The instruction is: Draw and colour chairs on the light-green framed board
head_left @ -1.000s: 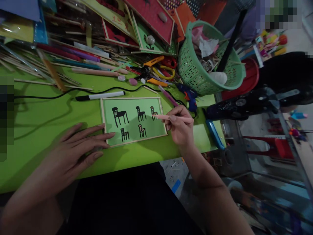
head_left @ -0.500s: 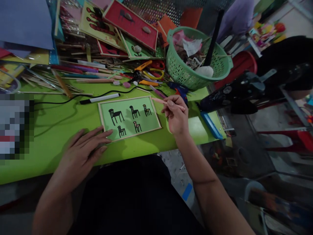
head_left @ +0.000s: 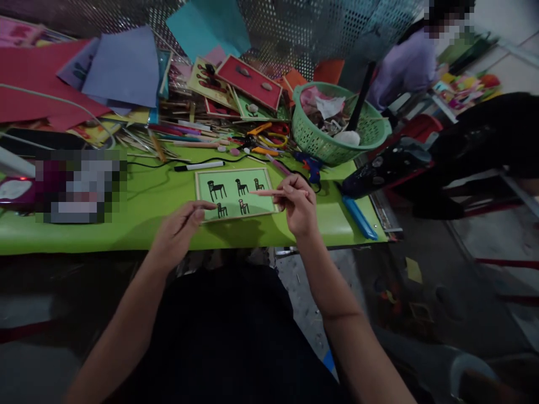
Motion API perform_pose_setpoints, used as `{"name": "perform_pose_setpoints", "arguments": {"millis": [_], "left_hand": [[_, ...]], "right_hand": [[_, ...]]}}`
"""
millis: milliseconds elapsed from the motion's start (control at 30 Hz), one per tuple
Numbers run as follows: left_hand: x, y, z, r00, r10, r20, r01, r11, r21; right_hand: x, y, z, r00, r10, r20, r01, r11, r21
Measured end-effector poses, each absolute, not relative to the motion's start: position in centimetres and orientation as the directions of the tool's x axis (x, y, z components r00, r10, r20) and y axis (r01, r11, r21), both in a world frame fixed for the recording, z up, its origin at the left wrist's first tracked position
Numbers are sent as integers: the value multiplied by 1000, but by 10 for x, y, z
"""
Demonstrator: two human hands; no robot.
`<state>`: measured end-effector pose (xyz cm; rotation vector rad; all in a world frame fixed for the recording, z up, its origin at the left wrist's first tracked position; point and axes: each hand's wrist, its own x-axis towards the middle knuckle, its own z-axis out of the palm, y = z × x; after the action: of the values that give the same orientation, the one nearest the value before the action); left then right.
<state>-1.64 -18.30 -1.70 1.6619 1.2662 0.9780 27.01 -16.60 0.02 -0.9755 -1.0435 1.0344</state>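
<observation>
A green card in a thin wooden frame [head_left: 252, 208] lies on the table, with several small black-outlined chairs drawn on it. My right hand [head_left: 300, 206] is closed around a slim pink pen [head_left: 263, 193]; whether it is a pen or a pencil is hard to make out. Its tip points left over the card, near the upper right chairs. At the card's lower left corner is my left hand [head_left: 179, 230], fingers stretched out and the index finger reaching over the edge. A black-and-white marker [head_left: 200, 166] lies just behind the frame.
Behind are scissors [head_left: 272, 140], sticks and more framed pictures [head_left: 250, 84]. A green basket [head_left: 315, 137] of scraps stands back right, beside a blue glue gun [head_left: 309, 164]. A black cord crosses the table [head_left: 138, 238]. Another person [head_left: 406, 70] is at the far right.
My right hand has brought the pink pen from beyond the card's right edge to over the card. My left hand has drawn its fingers closer together. The view has shifted.
</observation>
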Motion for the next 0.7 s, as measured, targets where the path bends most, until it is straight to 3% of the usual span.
{"name": "perform_pose_setpoints", "arguments": {"millis": [300,700], "left_hand": [[24,-198,-24,281,954,101,-22,-99,995],[29,-208,-9,341,930,139,-43,-132,990]], "right_hand": [[251,-216,3,43,992,115,-261,123,-958],[239,-220,0,1,987,160,-264,155,-952]]}}
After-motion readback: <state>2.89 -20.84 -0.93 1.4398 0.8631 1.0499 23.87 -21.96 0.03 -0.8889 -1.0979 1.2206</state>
